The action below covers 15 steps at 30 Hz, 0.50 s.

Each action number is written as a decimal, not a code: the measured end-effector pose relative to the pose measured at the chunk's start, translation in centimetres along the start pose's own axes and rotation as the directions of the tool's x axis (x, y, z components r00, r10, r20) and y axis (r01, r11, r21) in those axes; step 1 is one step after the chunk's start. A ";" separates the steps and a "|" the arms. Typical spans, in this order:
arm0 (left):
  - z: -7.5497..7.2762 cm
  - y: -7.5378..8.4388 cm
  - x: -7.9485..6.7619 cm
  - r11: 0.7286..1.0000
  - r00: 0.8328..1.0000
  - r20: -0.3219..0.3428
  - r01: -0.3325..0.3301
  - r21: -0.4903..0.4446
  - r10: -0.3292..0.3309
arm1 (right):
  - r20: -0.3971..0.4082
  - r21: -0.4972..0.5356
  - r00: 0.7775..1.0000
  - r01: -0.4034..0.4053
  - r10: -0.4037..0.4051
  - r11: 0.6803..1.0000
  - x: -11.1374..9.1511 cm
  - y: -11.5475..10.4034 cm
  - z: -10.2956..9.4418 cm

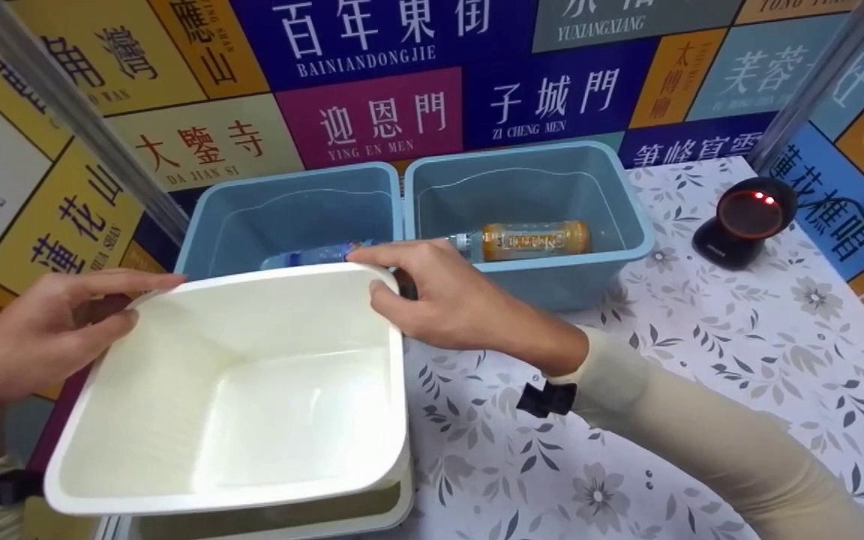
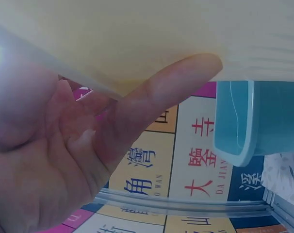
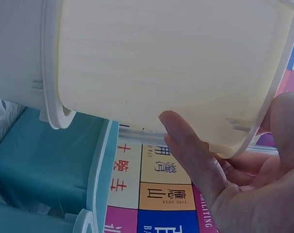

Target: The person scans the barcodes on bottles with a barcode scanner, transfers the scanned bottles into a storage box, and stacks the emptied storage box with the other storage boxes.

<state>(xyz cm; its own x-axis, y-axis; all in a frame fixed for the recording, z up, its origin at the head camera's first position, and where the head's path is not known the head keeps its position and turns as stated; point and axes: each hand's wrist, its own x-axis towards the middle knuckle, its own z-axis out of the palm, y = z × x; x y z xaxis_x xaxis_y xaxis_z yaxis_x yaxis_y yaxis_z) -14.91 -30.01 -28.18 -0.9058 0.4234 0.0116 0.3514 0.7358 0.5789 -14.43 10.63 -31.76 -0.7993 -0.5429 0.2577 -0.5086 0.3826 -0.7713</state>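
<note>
Both hands hold a cream-white plastic bin [image 1: 289, 420] by the corners of its far rim, and nothing shows inside it. My left hand [image 1: 46, 330] pinches the left corner, its thumb lying against the wall of the bin in the left wrist view. At the opposite corner, my right hand [image 1: 439, 296] grips the rim between thumb and fingers; its wrist view shows the thumb on the bin too. Directly beneath is a second white bin [image 1: 391, 517], mostly hidden. The held bin is tilted, its opening facing the head camera.
Behind stand two blue bins: the left one [image 1: 289, 180] has a blue-labelled bottle [image 1: 319, 253], partly covered; the right one [image 1: 552, 281] contains an orange-labelled bottle [image 1: 535, 240]. A black scanner [image 1: 747, 221] with red lights sits at right on the flowered tablecloth [image 1: 687, 375].
</note>
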 end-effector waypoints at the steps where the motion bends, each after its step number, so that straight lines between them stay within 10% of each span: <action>1: 0.0 -0.2 -0.1 1.000 1.000 0.001 0.002 -0.002 -0.002 | 0.002 -0.002 1.000 -0.003 0.003 1.000 0.0 0.0 0.1; 15: 0.2 -1.6 -0.8 0.999 0.999 0.010 0.032 0.007 -0.032 | 0.043 0.025 0.999 -0.003 0.002 1.000 0.4 0.1 1.6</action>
<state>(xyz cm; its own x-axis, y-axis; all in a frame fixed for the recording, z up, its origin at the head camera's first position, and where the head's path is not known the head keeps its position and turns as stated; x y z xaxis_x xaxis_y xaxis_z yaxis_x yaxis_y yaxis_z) -14.68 -31.49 -29.27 -0.9140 0.4055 -0.0152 0.3243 0.7525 0.5732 -14.26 9.24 -32.65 -0.7862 -0.5733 0.2309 -0.4976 0.3656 -0.7866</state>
